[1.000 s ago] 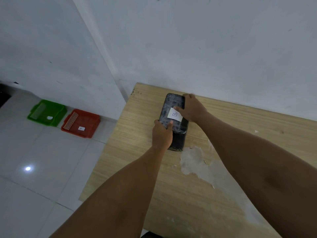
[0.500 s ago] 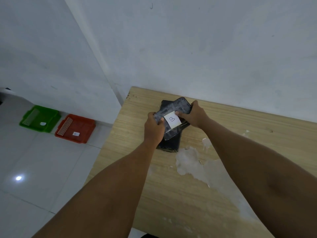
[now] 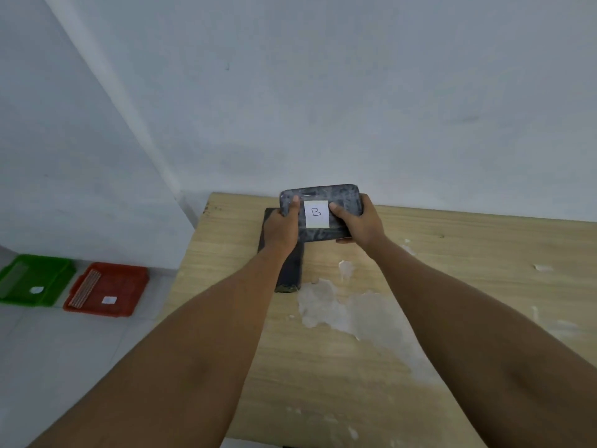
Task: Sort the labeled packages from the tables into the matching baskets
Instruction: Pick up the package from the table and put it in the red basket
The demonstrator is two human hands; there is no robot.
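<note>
- The left hand (image 3: 280, 229) is clamped on the left end of a dark wrapped package (image 3: 319, 212), thumb lying across its face, fingers hidden behind.
- The right hand (image 3: 361, 223) is clamped on the package's right end in the same way, thumb on the front.
- The package is held up off the table, tilted so its face looks toward the camera. It sits at about twelve o'clock in the view, just above the table's far edge.
- A white paper label (image 3: 317, 214) is stuck to the middle of the package, between the two thumbs. It carries one handwritten letter: B.
- Directly below the hands, a second dark package (image 3: 290, 270) lies flat on the wooden table (image 3: 452, 270). No label shows on the part of it that is visible.
- The tabletop has pale, worn patches at about five o'clock from the hands.
- On the floor at about eight o'clock, well apart from the table, sit a red basket (image 3: 127, 282) and, just to its left, a green basket (image 3: 51, 270).
- Each basket has a small white tag inside; the writing is too small to read.
- The red basket also holds a pale, ribbed, strip-like item.
- Progress, as a judgement: the B package is picked up and its label read, but it is not yet carried to a basket. The second package remains to be sorted.
</note>
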